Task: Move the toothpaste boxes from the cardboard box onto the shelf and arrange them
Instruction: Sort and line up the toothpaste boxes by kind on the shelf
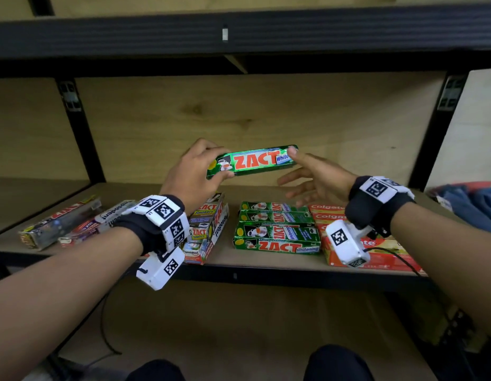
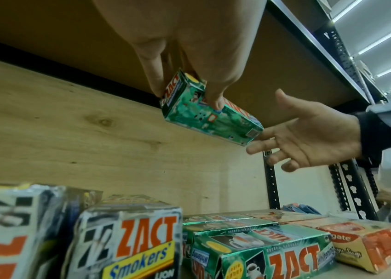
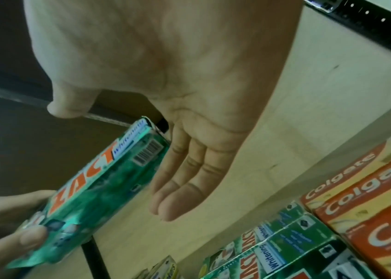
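Lying at the far left of the wooden shelf [image 1: 233, 257], a few loose toothpaste boxes [image 1: 60, 222] are seen at angles, red, silver and white. Just right of them a small pile of silver and white boxes [image 1: 208, 226] is stacked near the shelf's front edge; from the left wrist view its nearest faces read ZACT Smokers.

Above this pile the left hand [image 1: 192, 174] is raised, and a green toothpaste box [image 1: 252, 163] is gripped at its left end, thumb on the front face and fingers [image 2: 152, 75] curled over the top and back. The box is held level in the air, above the shelf and in front of the back panel, with its ZACT lettering facing the person.

Below the held box, a neat stack of green boxes [image 1: 277, 229] is laid lengthwise on the shelf.

At the box's right end the right hand [image 1: 318, 177] is held with the palm turned towards the left hand, fingers straight and relaxed, nothing grasped. Its thumb tip appears to touch the box's right end; the fingers sit just below and beside that end.

Right of the green stack, red boxes [image 1: 357, 237] marked Colgate are set side by side, touching it. Beyond the black upright at far right, some blue cloth [image 1: 469, 202] is seen.
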